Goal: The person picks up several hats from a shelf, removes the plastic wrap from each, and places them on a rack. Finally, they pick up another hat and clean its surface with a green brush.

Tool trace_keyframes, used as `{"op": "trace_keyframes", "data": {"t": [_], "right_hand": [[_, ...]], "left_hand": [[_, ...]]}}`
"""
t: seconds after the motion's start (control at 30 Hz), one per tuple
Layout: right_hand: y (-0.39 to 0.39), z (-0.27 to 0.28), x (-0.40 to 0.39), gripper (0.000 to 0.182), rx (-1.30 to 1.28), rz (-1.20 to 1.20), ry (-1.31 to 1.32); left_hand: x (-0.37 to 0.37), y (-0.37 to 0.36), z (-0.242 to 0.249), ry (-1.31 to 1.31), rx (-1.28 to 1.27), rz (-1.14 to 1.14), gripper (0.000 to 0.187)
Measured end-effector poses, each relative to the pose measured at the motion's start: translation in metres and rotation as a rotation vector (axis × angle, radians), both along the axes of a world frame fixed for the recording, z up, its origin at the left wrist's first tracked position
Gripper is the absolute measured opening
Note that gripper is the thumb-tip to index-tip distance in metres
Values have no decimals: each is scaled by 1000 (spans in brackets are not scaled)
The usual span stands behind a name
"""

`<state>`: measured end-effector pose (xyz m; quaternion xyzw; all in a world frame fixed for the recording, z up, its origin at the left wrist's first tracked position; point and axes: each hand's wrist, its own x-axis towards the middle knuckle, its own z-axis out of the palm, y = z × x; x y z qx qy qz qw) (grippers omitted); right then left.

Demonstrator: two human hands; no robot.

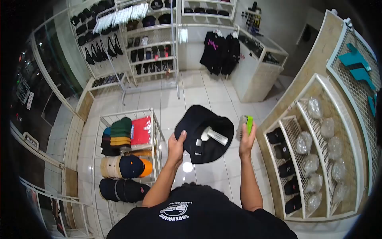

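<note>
A black hat (195, 119) is held out in front of my chest, its edge pinched by my left hand (176, 145) with the thumb on top. White tags (217, 137) lie against the hat's dark fabric, and a small metal buckle shows near its lower edge. To the right, my right hand (247, 141) is closed around a brush (248, 124) with a bright green back and greyish bristles that face the hat. A gap separates the brush from the hat. The fingers behind the hat are hidden.
On the left stands a white rack (159, 135) with stacked caps (121, 166) and a red packet (141, 130). A curved shelf (306, 215) on the right bears black caps and plastic-wrapped items. Farther off are a glass counter (254, 75) and hanging black shirts (219, 51).
</note>
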<state>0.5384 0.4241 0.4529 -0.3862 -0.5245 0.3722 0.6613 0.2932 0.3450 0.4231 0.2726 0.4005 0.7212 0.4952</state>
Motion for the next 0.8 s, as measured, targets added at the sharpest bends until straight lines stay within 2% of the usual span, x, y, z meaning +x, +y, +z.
{"op": "trace_keyframes", "data": {"t": [0.03, 0.1, 0.13, 0.17, 0.23, 0.27, 0.3, 0.37, 0.43, 0.5, 0.53, 0.57, 0.63, 0.67, 0.7, 0.77, 0.8], "right_hand": [[-1, 3, -7, 56, -29, -4, -105], [-7, 16, -13, 69, 33, 64, -158], [-8, 19, -14, 79, 34, 128, -52], [-11, 23, -14, 79, 51, 138, -51], [-16, 42, -14, 76, 219, 130, -174], [-22, 56, -10, 81, 149, 129, -302], [-22, 64, -7, 81, 159, 133, -297], [-21, 74, 1, 75, 178, 227, -498], [-17, 79, 9, 70, 214, 243, -477], [-16, 95, 20, 67, 268, 225, -578], [-19, 103, 24, 66, 323, 223, -613], [-18, 110, 31, 66, 319, 222, -615], [-16, 117, 44, 65, 345, 304, -664], [-14, 123, 52, 66, 323, 355, -677], [-7, 122, 62, 68, 308, 429, -702], [3, 126, 77, 71, 206, 576, -751], [11, 121, 82, 73, 186, 617, -777]], "left_hand": [[3, 2, 2, -14, 31, -9, 32], [10, -1, 6, -69, 16, 5, 29], [11, 0, 4, -112, 45, 4, 25], [14, -1, 1, -110, 62, 13, 25], [17, -1, 3, -291, 34, -30, 25], [19, -3, 4, -327, 40, -73, 26], [23, -4, 6, -321, 50, -68, 26], [33, -6, 4, -398, 87, -115, 26], [40, -1, -10, -376, 84, -121, 32], [47, 2, -20, -336, 21, -279, 30], [55, 2, -24, -315, -58, -276, 48], [65, 3, -29, -317, -61, -278, 48], [96, -7, -21, 52, -288, -64, 75], [106, -2, -38, 394, -235, 135, 100], [116, -4, -38, 706, -9, 394, 98], [131, -30, 16, 1058, 117, 529, 95], [133, -36, 29, 1144, 178, 456, 90]]}}
